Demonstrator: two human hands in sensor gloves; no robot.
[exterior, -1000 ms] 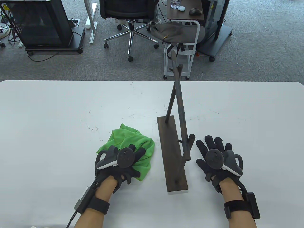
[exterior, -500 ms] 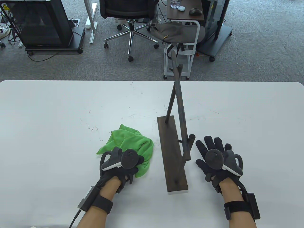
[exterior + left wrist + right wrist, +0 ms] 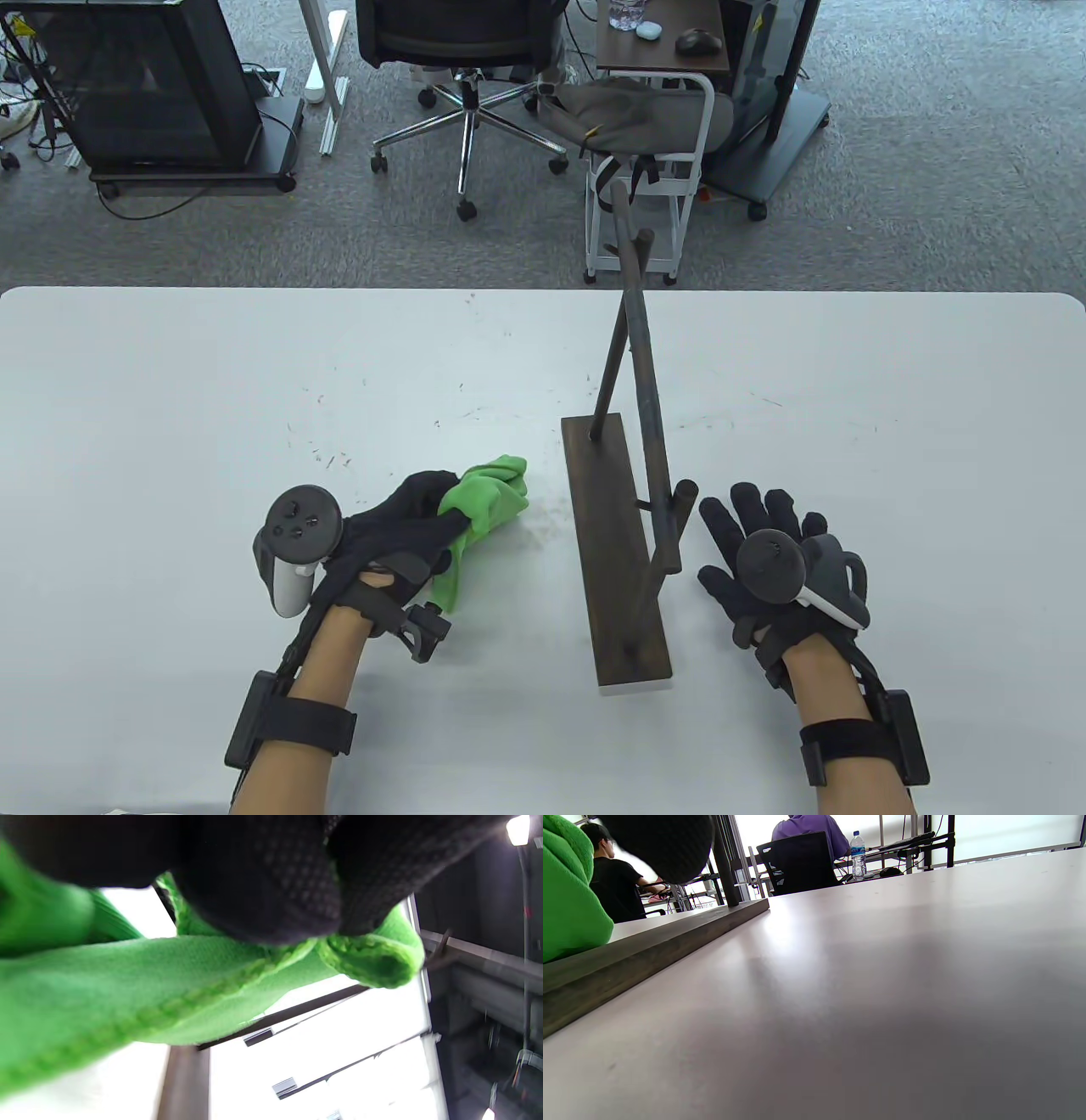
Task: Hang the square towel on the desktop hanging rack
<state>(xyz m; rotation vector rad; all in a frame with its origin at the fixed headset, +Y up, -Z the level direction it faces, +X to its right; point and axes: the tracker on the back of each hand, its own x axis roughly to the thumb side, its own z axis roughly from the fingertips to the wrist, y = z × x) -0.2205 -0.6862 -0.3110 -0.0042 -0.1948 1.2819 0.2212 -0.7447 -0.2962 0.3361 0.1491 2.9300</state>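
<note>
The green square towel [image 3: 484,509] is bunched in my left hand [image 3: 416,518], which grips it just left of the rack, lifted off the table with a tail hanging down. In the left wrist view the towel [image 3: 127,984] fills the frame under my gloved fingers [image 3: 263,878]. The hanging rack [image 3: 624,543] has a dark wooden base and a slanted dark bar [image 3: 645,382] on thin posts. My right hand [image 3: 755,543] rests flat and spread on the table right of the rack's base, holding nothing. The right wrist view shows the base [image 3: 649,938] and a bit of the towel [image 3: 568,899].
The white table [image 3: 170,407] spreads wide to the left and right of the rack. Beyond its far edge stand an office chair [image 3: 467,51], a white cart [image 3: 653,170] and a dark cabinet [image 3: 144,85].
My left hand closed on the towel, turned over and lifted it up and to the right towards the rack. The right hand has stayed in place.
</note>
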